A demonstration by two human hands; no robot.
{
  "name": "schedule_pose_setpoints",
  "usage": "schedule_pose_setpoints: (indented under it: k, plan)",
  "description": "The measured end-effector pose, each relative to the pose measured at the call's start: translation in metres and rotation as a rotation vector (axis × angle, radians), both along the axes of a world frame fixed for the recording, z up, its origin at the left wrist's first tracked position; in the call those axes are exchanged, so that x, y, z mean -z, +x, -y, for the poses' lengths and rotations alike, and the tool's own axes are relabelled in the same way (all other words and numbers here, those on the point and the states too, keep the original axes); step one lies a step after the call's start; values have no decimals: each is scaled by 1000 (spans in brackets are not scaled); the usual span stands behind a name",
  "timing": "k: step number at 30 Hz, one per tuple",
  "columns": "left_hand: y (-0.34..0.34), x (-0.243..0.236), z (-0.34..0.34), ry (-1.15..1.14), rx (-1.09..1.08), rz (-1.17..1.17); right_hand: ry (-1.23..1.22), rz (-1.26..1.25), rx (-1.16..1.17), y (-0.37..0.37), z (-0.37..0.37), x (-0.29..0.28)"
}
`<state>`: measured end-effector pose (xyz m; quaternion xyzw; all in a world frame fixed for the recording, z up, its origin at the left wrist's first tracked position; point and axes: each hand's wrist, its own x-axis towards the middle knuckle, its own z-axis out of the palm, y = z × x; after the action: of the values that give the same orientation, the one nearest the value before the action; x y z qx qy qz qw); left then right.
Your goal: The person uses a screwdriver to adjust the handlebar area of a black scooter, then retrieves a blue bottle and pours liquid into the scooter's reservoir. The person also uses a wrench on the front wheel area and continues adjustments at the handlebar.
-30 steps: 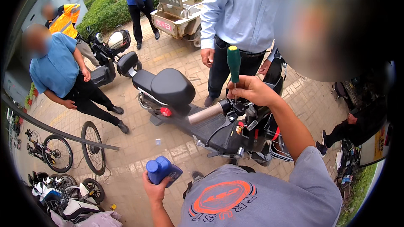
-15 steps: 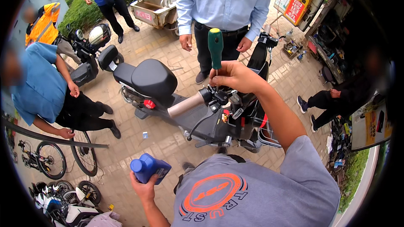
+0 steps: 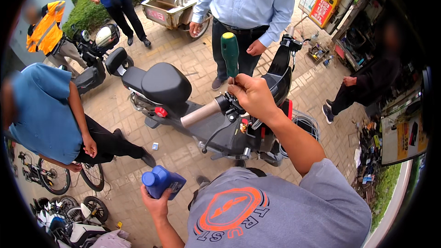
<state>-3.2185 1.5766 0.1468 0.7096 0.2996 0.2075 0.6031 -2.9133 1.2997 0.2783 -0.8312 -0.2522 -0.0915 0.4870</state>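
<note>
My right hand (image 3: 257, 98) is closed around the lower end of a screwdriver (image 3: 230, 57) with a green handle and yellow cap. The handle points up, tilted slightly left; its tip is hidden behind my fingers. The hand is just above the handlebar controls of a black electric scooter (image 3: 165, 85), beside its tan handlebar grip (image 3: 200, 113). Whether the tip touches the controls, I cannot tell. Low on the left, my left hand (image 3: 155, 205) is wrapped round a capped blue plastic bottle (image 3: 164, 181), held tilted in the air apart from the scooter.
Across the scooter stands a person in a light blue shirt (image 3: 250, 4). Another in a blue shirt (image 3: 48, 105) is close on the left. Bicycles (image 3: 54, 177) and parked scooters (image 3: 78, 222) are at lower left. A wire basket (image 3: 301, 131) and a parts box (image 3: 318, 54) are to the right.
My right hand has turned and the screwdriver handle has shifted down and left. The person on the left has stepped nearer. The light-blue-shirted person's hand moved outward; the person at right moved too.
</note>
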Motion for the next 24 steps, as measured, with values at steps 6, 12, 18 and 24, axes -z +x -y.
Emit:
schedule_pose_setpoints:
  k: [6, 12, 18, 24]
  plan:
    - [1, -3, 0, -26, 7, -13, 357, -506, -279, 19, 19, -27]
    - [10, 5, -2, 9, 57, -40, 241, -476, -286, 9, 39, -19]
    - [18, 1, 6, -13, 99, -30, 250, -460, -289, 7, 40, -12]
    - [17, 3, 8, -6, 83, -27, 245, -502, -329, 13, 41, -13]
